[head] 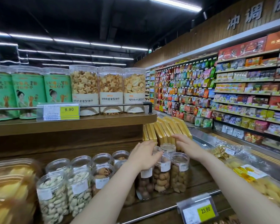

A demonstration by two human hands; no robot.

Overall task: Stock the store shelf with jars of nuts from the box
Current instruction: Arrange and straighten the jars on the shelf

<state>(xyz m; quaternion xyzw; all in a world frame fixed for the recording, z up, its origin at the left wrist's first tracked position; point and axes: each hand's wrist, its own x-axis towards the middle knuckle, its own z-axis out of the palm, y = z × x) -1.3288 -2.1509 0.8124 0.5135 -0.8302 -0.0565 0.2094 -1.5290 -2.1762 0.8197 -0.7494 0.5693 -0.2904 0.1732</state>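
Observation:
Clear plastic jars of nuts stand in rows on the lower wooden shelf (199,185). Pistachio jars (52,196) are at the left, walnut jars (102,178) in the middle, brown round nuts at the right. My left hand (144,155) grips the top of a jar of round brown nuts (145,185), which leans slightly on the shelf. My right hand (183,141) reaches past the rear jars (168,148), fingers spread against yellow flat packages (166,130). The box is not in view.
An upper shelf (71,122) holds tall biscuit jars (110,91) and green tins behind a rail with a 9.90 price tag (69,109). A 23.80 tag (204,210) clips on the lower rail. Bagged snacks (255,177) lie at right. Far wall shelves are full of packets.

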